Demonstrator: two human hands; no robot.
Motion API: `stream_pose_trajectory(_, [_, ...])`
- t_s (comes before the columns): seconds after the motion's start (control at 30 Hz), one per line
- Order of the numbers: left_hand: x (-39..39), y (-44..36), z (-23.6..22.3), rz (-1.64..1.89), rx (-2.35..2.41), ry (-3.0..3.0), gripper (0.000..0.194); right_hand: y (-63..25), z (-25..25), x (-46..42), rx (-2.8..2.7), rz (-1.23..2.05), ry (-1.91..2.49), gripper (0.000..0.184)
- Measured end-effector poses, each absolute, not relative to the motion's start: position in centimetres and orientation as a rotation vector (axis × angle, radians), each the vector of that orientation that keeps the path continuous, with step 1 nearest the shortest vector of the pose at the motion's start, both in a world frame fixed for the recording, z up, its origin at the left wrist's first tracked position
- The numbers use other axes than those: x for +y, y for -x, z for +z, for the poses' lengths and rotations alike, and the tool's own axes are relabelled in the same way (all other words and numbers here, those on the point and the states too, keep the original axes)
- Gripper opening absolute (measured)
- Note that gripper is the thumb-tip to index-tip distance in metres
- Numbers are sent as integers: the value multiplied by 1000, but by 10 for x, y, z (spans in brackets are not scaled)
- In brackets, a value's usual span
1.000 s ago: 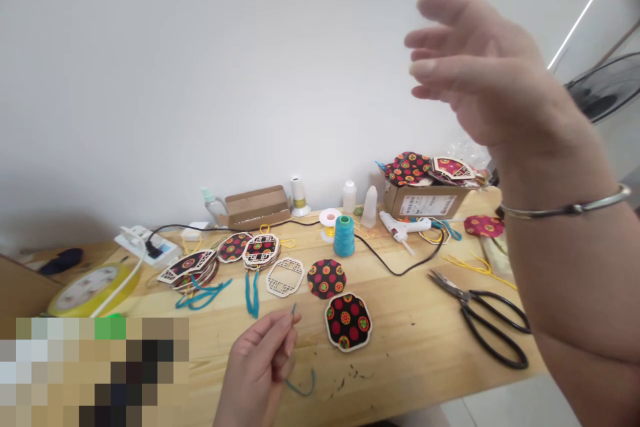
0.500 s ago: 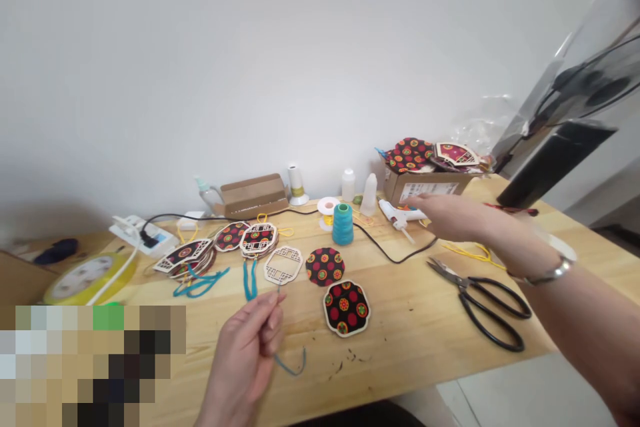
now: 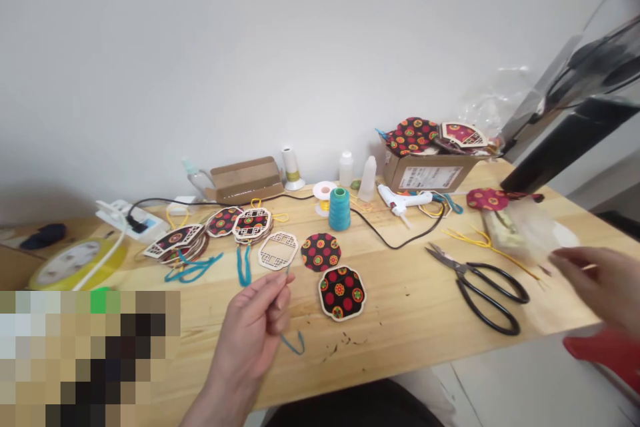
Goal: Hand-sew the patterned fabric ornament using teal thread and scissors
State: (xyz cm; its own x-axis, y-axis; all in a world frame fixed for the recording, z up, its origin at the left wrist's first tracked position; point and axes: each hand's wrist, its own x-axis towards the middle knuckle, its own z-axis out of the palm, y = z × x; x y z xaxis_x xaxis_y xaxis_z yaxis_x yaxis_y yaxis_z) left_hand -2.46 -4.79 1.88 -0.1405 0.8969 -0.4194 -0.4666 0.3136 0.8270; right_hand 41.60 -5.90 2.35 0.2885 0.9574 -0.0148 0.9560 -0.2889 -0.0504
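Note:
My left hand (image 3: 257, 320) is closed, with thumb and forefinger pinching a thin blue cord (image 3: 294, 345) whose loose end hangs below the fist. Just beyond it lies a pale lattice frame (image 3: 279, 251). A round of patterned fabric (image 3: 321, 252) and a fabric-covered, wavy-edged piece with a pale rim (image 3: 343, 293) are to its right. Near the table's right edge, my right hand (image 3: 590, 287) hovers beside a clear plastic bag (image 3: 533, 233). Its fingers are blurred, so what they hold, if anything, does not show.
Black-handled scissors (image 3: 475, 287) lie open at the right. Behind them are a white glue gun (image 3: 404, 200), a teal thread cone (image 3: 340, 209) and a cardboard box (image 3: 425, 171) of fabric pieces. Tasselled ornaments (image 3: 253, 223) and a power strip (image 3: 133, 220) are at the left.
My right hand has moved right and nearer, from over the glue gun to beside the plastic bag. My left hand still pinches the cord. The view has shifted slightly.

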Motion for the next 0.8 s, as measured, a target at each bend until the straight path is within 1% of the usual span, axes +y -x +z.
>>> stream_pose_trajectory(0.03, [-49,22,19,1245,1192,-476,23,-403,21,-65,-1810,195,2476,26])
stream_pose_trajectory(0.1, [-51,16,20,1223,1195,-480,23,-370,15,-72,-1908,440,2332,23])
stream_pose_trajectory(0.17, [-52,10,20,1213,1201,-490,23,-344,7,-74,-2029,431,2197,22])
stream_pose_trajectory(0.23, [-53,7,21,1201,1205,-506,23,-331,-2,-72,-2083,335,2162,22])
stream_pose_trajectory(0.37, [-57,7,19,1183,1225,-526,22,-339,-15,-66,-2088,259,2198,18])
stream_pose_trajectory(0.43, [-59,7,17,1182,1231,-545,22,-345,-18,-67,-2028,235,2208,26])
stream_pose_trajectory(0.53, [-61,5,15,1177,1232,-570,20,-339,-13,-72,-1872,238,2219,45])
stream_pose_trajectory(0.6, [-60,4,15,1171,1226,-572,19,-321,-4,-77,-1742,410,2162,49])
stream_pose_trajectory(0.63, [-60,3,16,1171,1224,-570,19,-309,1,-80,-1673,563,2099,49])
stream_pose_trajectory(0.73, [-60,0,17,1169,1226,-562,19,-270,18,-86,-1540,1194,1683,39])
stream_pose_trajectory(0.8, [-62,0,17,1169,1230,-563,20,-248,26,-87,-1567,1439,1447,38])
